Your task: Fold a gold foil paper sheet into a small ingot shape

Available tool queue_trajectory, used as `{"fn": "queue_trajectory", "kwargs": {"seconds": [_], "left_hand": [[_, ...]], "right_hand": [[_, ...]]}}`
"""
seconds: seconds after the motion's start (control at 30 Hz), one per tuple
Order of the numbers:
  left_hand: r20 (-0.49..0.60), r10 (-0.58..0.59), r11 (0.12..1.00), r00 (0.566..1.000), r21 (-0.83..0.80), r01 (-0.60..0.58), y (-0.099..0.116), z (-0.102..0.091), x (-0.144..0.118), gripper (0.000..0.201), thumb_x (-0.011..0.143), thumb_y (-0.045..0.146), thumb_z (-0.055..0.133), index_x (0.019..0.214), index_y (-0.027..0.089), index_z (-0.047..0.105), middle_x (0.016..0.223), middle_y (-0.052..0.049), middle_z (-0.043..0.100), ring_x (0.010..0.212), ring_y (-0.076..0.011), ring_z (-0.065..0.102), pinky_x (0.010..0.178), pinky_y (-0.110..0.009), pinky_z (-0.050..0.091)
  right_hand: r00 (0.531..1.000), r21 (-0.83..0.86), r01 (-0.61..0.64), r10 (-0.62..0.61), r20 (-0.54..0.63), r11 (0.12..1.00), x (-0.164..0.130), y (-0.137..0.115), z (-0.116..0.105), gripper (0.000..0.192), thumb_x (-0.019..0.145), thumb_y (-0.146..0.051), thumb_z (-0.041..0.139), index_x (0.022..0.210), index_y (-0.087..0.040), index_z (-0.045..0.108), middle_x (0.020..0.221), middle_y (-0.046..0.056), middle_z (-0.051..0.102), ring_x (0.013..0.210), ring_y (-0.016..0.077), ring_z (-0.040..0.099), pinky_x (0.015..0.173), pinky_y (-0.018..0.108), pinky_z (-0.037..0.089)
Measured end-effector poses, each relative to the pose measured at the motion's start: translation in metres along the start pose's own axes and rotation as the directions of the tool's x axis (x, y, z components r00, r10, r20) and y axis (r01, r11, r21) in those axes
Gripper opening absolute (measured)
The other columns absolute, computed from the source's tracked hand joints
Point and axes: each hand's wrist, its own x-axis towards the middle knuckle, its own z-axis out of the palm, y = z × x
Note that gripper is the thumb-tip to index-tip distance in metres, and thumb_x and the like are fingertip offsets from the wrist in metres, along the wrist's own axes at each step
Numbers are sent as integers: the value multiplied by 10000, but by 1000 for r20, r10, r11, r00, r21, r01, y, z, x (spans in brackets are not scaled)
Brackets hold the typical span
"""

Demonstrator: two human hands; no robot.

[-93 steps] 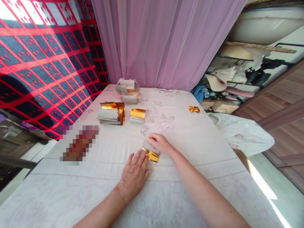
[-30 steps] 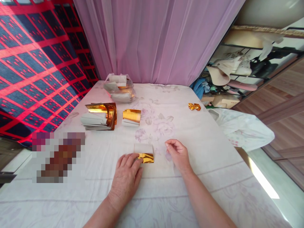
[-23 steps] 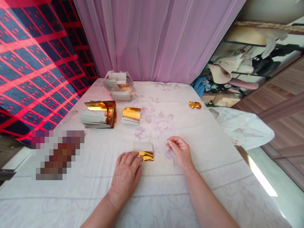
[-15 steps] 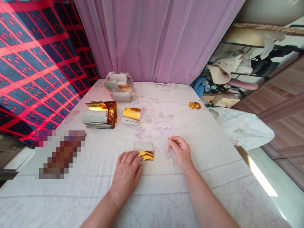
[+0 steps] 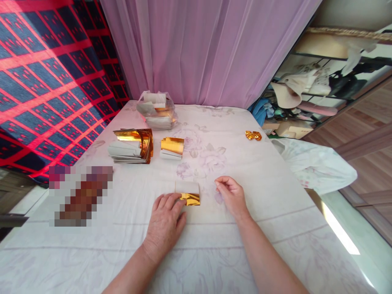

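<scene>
Lying flat on the flowered cloth (image 5: 211, 234), a small sheet of grey paper (image 5: 187, 187) with a gold strip along its near edge sat in front of the person. The left hand (image 5: 165, 216) rested with its fingers stretched out and close together, their tips over the sheet's near left corner and hiding part of the gold; they pressed rather than gripped. Just to the sheet's right, the right hand (image 5: 231, 192) had its fingers curled in and the thumb against the forefinger; whether anything was pinched there could not be told.

Toward the far left edge of the cloth, a clear plastic bag (image 5: 157, 111) held more grey and gold papers. A bulging white bag (image 5: 321, 169) stood beyond the right edge, its contents hidden. Between the sheet and the clear bag lay a small stack (image 5: 172, 147) and, left of it, a thicker pile (image 5: 131, 147), both grey and gold. Folded gold pieces (image 5: 253, 135) lay well apart, near the right edge. A blurred patch (image 5: 84, 196) covered something at the left. Behind everything hung a purple curtain (image 5: 199, 49).
</scene>
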Motion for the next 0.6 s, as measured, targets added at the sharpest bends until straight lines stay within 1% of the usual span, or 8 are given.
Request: {"fn": "queue_trajectory", "kwargs": {"seconds": [0.1, 0.17, 0.23, 0.33, 0.37, 0.43, 0.5, 0.6], "left_hand": [[2, 6, 1000, 1000, 2, -6, 0, 0, 0, 266, 821, 166, 557, 1074, 226, 610, 1178, -73, 624, 1093, -262, 551, 994, -506, 399], [-8, 4, 1000, 1000, 5, -4, 0, 0, 0, 263, 817, 168, 560, 1069, 226, 611, 1175, -74, 626, 1090, -262, 553, 992, -505, 400], [-14, 5, 1000, 1000, 13, -5, 0, 1, 0, 264, 814, 169, 561, 1068, 224, 612, 1172, -74, 629, 1090, -262, 556, 992, -507, 397], [-7, 11, 1000, 1000, 24, -11, 0, 1, -1, 262, 821, 178, 558, 1072, 227, 614, 1186, -72, 632, 1106, -268, 554, 1003, -516, 382], [-2, 11, 1000, 1000, 28, -11, 0, 0, -1, 261, 825, 182, 557, 1075, 229, 614, 1193, -71, 633, 1115, -272, 550, 1008, -522, 376], [4, 9, 999, 1000, 35, -10, -1, 0, -2, 267, 835, 188, 553, 1091, 232, 614, 1204, -70, 634, 1136, -280, 542, 1014, -532, 368], [-3, 12, 999, 1000, 44, -12, -1, 0, -2, 272, 845, 194, 544, 1104, 233, 614, 1209, -73, 634, 1152, -283, 534, 1019, -533, 366], [-22, 23, 998, 999, 50, -22, -2, 1, -3, 270, 854, 204, 532, 1109, 233, 616, 1216, -79, 634, 1167, -281, 528, 1023, -525, 368]], "right_hand": [[996, -93, 68, -63, 56, 993, -3, 2, 0, 174, 743, -358, 616, 784, -192, 647, 590, -22, 574, 512, 114, 506, 470, 210, 406], [979, -157, 171, -151, 134, 973, -7, 0, 0, 138, 758, -296, 578, 818, -198, 654, 663, -7, 611, 539, 116, 527, 482, 212, 416], [927, -205, 329, -274, 255, 922, -12, -6, 1, 150, 752, -215, 549, 849, -211, 664, 834, 30, 658, 679, 141, 600, 561, 232, 469], [797, -253, 542, -394, 457, 802, -20, -15, 4, 249, 734, -110, 522, 873, -238, 685, 1027, 54, 642, 951, 186, 621, 810, 315, 512], [763, -274, 587, -408, 501, 762, -23, -17, 5, 265, 726, -97, 529, 877, -244, 690, 1077, 58, 631, 1005, 197, 609, 866, 342, 500], [718, -327, 649, -411, 561, 687, -26, -18, 7, 282, 711, -97, 567, 906, -251, 700, 1190, 71, 598, 1104, 229, 574, 947, 403, 464], [694, -377, 684, -397, 601, 625, -27, -17, 8, 303, 698, -118, 615, 951, -256, 705, 1289, 81, 554, 1188, 264, 525, 990, 453, 428], [679, -418, 706, -377, 630, 572, -26, -15, 8, 311, 704, -165, 666, 998, -259, 707, 1341, 90, 531, 1237, 285, 488, 1012, 484, 405]]}}
